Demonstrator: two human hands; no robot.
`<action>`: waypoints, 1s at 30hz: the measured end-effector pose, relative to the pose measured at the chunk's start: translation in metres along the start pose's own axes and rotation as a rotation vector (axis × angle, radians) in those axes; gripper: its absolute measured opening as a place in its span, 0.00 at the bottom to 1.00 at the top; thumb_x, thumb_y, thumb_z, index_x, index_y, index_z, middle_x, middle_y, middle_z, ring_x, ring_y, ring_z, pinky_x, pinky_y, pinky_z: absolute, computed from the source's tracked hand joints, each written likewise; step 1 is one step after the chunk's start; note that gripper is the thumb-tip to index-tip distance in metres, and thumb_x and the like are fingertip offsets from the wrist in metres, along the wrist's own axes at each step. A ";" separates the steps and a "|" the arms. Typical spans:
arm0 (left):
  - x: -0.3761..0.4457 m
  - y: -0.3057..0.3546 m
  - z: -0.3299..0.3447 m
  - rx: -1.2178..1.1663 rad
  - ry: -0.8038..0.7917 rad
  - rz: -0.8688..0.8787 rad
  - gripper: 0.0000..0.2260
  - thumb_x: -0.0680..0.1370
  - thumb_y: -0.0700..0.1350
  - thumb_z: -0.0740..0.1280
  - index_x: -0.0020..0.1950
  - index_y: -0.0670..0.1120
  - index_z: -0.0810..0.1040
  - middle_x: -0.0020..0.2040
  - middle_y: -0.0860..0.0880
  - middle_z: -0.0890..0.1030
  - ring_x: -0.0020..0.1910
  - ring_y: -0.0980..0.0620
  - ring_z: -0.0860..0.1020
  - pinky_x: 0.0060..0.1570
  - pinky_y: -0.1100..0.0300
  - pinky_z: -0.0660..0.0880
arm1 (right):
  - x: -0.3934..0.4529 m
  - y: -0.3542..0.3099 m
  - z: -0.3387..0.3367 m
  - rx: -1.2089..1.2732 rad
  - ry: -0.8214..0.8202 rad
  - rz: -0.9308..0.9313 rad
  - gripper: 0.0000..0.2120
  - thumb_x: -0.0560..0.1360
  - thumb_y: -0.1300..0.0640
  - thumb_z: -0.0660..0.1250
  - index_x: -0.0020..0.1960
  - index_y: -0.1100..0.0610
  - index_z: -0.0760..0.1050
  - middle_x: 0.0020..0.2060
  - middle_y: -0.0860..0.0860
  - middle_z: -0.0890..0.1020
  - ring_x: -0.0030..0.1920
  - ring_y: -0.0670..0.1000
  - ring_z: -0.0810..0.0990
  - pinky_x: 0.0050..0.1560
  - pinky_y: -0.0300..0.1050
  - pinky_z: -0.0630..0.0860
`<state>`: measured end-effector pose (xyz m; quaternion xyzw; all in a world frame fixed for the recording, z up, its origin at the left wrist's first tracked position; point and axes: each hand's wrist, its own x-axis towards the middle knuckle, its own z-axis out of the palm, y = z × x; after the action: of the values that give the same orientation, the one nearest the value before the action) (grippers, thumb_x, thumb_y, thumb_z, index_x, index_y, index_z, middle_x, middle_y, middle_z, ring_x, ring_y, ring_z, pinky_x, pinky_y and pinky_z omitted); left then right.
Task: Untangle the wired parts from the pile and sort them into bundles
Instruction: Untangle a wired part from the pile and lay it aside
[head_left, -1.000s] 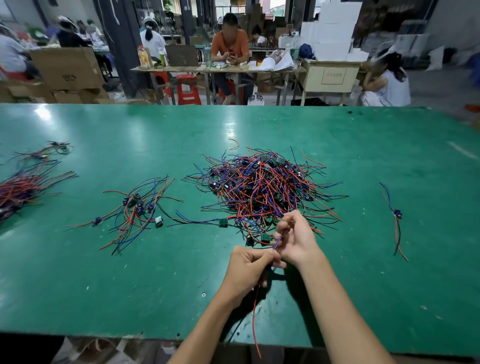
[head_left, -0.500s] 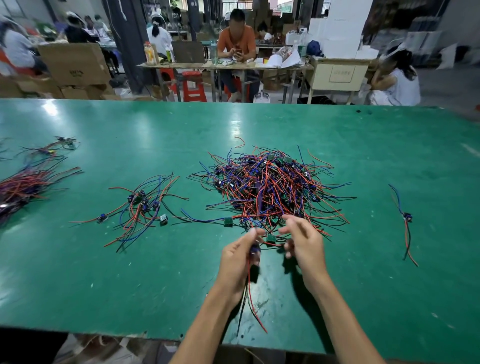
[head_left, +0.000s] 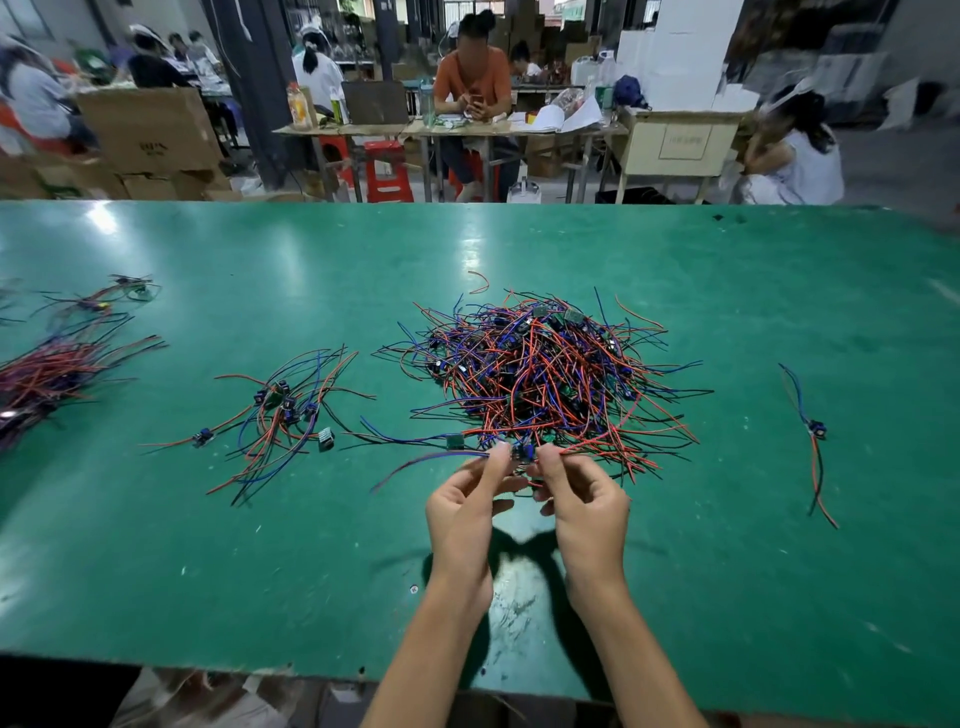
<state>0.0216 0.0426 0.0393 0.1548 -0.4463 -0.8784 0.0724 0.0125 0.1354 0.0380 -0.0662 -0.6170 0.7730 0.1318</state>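
Fingers (head_left: 500, 453) of the left hand (head_left: 465, 512) and the right hand (head_left: 584, 506) pinch one wired part (head_left: 522, 453) by its leads, likely to spread it free of the pile (head_left: 540, 374) just beyond; a sorted bundle (head_left: 283, 410) lies left on the tabletop (head_left: 727, 571), kept apart.

A wide green table (head_left: 675, 571) with a glossy, scuffed top carries everything. Near its middle lies a big tangled pile (head_left: 540, 374) of red, blue and black wired parts (small green boards poke out here and there). Left of it, apart, sits a smaller bundle (head_left: 283, 415), its leads fanned out. At the far left edge lies a denser bundle (head_left: 47, 374). Well off to the right rests a single wired part (head_left: 815, 431).
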 end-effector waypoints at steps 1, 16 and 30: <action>-0.002 -0.001 -0.002 0.044 0.000 0.048 0.11 0.70 0.48 0.77 0.46 0.42 0.86 0.45 0.40 0.86 0.42 0.47 0.83 0.43 0.58 0.80 | 0.002 -0.003 0.000 0.030 -0.004 0.047 0.10 0.77 0.53 0.71 0.41 0.59 0.81 0.34 0.54 0.85 0.31 0.47 0.80 0.31 0.35 0.74; 0.021 0.024 -0.027 0.647 -0.553 0.206 0.07 0.80 0.43 0.69 0.56 0.46 0.84 0.47 0.46 0.87 0.43 0.47 0.85 0.46 0.56 0.80 | 0.040 -0.028 -0.056 -0.155 -0.410 0.207 0.12 0.73 0.46 0.71 0.44 0.55 0.87 0.32 0.52 0.81 0.31 0.46 0.76 0.34 0.37 0.76; 0.013 0.011 0.007 0.569 -0.594 -0.123 0.13 0.82 0.39 0.66 0.67 0.43 0.76 0.50 0.42 0.85 0.37 0.47 0.84 0.40 0.58 0.81 | 0.043 -0.010 -0.058 -0.338 -0.228 0.007 0.06 0.73 0.46 0.76 0.42 0.48 0.87 0.36 0.52 0.86 0.36 0.47 0.78 0.39 0.47 0.74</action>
<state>0.0066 0.0380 0.0499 -0.0650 -0.6627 -0.7292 -0.1575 -0.0119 0.2038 0.0367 -0.0017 -0.7486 0.6614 0.0452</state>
